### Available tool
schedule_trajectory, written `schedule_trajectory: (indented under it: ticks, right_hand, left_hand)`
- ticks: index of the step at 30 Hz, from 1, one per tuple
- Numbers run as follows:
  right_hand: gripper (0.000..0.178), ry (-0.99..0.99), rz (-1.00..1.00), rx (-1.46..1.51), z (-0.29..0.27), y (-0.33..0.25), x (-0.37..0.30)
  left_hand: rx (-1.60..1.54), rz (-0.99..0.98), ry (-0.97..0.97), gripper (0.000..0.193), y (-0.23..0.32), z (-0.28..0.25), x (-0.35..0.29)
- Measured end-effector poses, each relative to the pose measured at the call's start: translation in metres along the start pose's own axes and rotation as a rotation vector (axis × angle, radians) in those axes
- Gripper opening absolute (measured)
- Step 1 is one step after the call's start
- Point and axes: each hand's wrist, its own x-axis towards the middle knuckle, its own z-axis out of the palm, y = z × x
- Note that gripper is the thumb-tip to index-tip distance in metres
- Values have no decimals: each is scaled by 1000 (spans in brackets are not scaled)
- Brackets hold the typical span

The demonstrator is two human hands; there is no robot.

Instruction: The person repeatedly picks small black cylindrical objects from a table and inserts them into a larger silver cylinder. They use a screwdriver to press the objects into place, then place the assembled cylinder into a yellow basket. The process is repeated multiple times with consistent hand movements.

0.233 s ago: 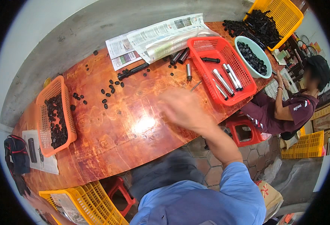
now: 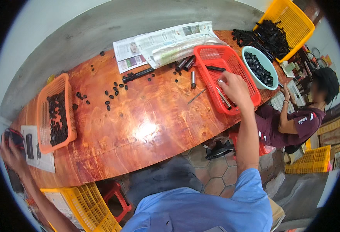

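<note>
My right hand [image 2: 234, 88] reaches into the red basket [image 2: 250, 73] at the right, its fingers closed on a silver tube [image 2: 220, 81]; the hand hides most of that tube. Another silver tube [image 2: 224, 99] lies below the hand, and a black rod [image 2: 215, 68] lies just above the fingertips. At the far left, my left hand [image 2: 11, 154] is raised by the dark bag [image 2: 14, 136], blurred, with its fingers apart and nothing seen in them. A short silver tube [image 2: 193, 79] stands on the table left of the basket, near a thin metal rod [image 2: 196, 96].
An orange basket [image 2: 72, 116] of small black parts stands at the left. Newspapers [image 2: 150, 50] lie along the wall. A pale bowl [image 2: 273, 69] of black pieces and a yellow crate [image 2: 303, 23] are at the back right. A person [image 2: 301, 112] sits at the right.
My right hand has moved right, from over the table into the red basket, and closed on a tube. My left hand has come up at the left edge.
</note>
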Motion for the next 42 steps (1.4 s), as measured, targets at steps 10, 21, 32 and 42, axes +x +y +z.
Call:
schedule_trajectory:
  ticks: [10, 21, 32, 42]
  right_hand:
    - [30, -391, 172, -113, 59, 74, -4]
    - [27, -286, -56, 875, -6, -74, -12]
    - [33, -891, -49, 1426, 130, -212, -21]
    - [36, -798, 70, 1482, 148, -216, -24]
  left_hand:
    - [-1252, -393, -123, 14, 304, 99, 73]
    - [-2697, -913, -1023, 37, 452, 87, -32]
    - [-2695, -1034, -894, 42, 432, 88, -29]
    - [-2577, -1112, -888, 40, 437, 98, -33]
